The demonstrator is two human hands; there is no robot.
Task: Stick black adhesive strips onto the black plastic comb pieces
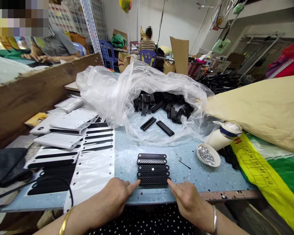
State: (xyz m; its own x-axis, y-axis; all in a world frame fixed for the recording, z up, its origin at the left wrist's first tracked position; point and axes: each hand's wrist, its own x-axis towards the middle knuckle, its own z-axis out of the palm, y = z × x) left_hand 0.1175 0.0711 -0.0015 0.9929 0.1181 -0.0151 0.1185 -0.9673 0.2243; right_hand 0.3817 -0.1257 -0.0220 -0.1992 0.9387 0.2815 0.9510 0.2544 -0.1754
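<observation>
Several black textured strips point(153, 167) lie side by side in a small stack of rows on the blue speckled table. Small silver pieces sit at the ends of some strips, and one shiny piece point(153, 169) lies at the middle of a row. My left hand point(119, 192) reaches in with its index finger stretched out, touching the left end of the nearest strip point(154, 180). At that strip's right end is the outstretched index finger of my right hand point(186, 195). The other fingers of both hands are curled, and nothing shows held in either.
A clear plastic bag point(105, 94) spills black plastic pieces point(165, 128) behind the strips. To the right stand a white bowl point(217, 162) of small silver parts and a white bottle point(217, 140). White sheets with black strips point(90, 163) cover the left. Two people work beyond.
</observation>
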